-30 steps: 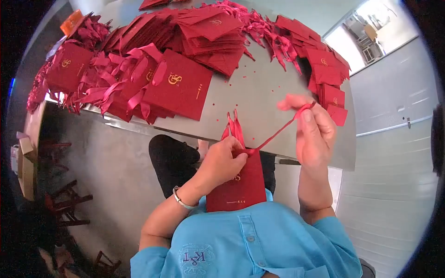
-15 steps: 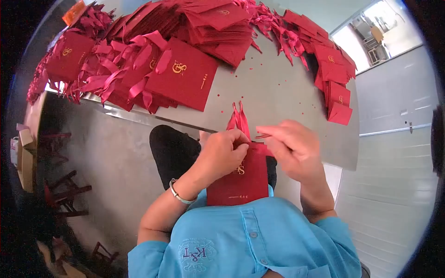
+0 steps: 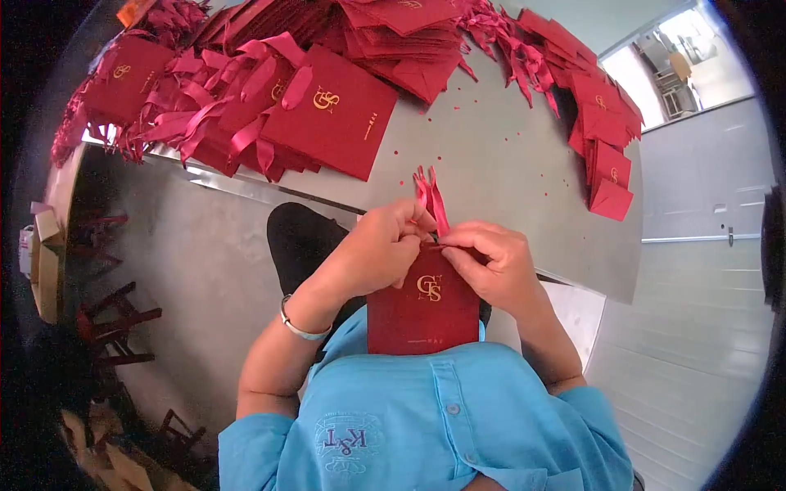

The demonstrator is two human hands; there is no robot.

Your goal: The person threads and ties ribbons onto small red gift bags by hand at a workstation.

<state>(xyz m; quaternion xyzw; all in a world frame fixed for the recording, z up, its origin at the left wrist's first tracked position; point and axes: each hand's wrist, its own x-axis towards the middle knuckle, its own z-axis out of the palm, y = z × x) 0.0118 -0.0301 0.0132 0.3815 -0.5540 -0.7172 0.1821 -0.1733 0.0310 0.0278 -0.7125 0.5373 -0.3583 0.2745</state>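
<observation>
A dark red paper gift bag (image 3: 422, 315) with a gold monogram rests upright against my lap, its top edge between my two hands. Pink-red ribbon handles (image 3: 438, 204) rise from that edge. At the top left corner, my left hand (image 3: 381, 250) is closed, thumb and fingers pinching the bag's rim near the ribbon. My right hand (image 3: 491, 262) pinches at the foot of the ribbon by the top right of the rim. Both sets of fingertips nearly meet, and they hide exactly what lies between them.
Stacks of similar red bags (image 3: 327, 114) with ribbons cover the far left of the grey table (image 3: 491, 188). More bags (image 3: 602, 114) are piled along its right side. Small red dots of scrap lie scattered on the tabletop. Dark wooden stools (image 3: 123, 327) stand on the floor to the left.
My right hand has moved left and inward to the bag's rim, close to my left hand. A ribbon stretch that crossed the bag's top right is no longer visible; the monogram shows fully.
</observation>
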